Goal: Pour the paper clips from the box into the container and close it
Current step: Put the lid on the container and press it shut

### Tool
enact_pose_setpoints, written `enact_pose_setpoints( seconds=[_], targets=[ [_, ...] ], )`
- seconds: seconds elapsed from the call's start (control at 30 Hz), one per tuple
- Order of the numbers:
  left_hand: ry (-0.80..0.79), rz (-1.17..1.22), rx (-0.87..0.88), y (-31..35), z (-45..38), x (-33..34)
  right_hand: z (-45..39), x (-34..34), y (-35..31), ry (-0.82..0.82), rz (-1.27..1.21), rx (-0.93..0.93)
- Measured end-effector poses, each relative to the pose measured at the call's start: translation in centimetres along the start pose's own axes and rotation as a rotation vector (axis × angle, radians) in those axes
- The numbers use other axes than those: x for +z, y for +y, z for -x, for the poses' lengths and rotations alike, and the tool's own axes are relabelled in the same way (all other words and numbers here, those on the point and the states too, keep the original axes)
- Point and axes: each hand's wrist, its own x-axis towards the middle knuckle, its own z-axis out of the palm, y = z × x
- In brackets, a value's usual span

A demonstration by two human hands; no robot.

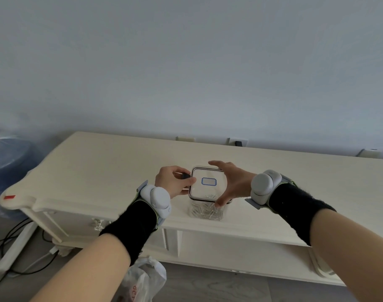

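A clear square container (206, 211) stands near the front edge of the cream cabinet top (112, 166). Silver paper clips (204, 212) lie in its bottom. A transparent lid (208, 182) with a blue-bordered label sits on top of it. My left hand (175, 182) pinches the dark clasp on the lid's left side. My right hand (230, 184) spans the lid's right side, fingers at the far edge and thumb at the near corner. The paper clip box is not in view.
A wall runs behind the cabinet, with outlets (237, 142) along its base. A plastic bag (142, 280) lies on the floor below. Cables (16, 253) trail at the lower left, and a blue wrapped object (9, 158) stands at the left.
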Motion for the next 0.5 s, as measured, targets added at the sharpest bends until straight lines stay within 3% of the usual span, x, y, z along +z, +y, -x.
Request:
enact_pose_setpoints(
  seconds=[0.4,0.5],
  targets=[
    [0.056,-0.138,0.073,0.12,0.14,0.30,0.48,-0.06,0.42,-0.033,-0.078,0.014],
    [0.047,-0.132,0.044,0.35,0.17,0.29,0.62,-0.16,0.75,0.100,-0.168,0.091]
  ],
)
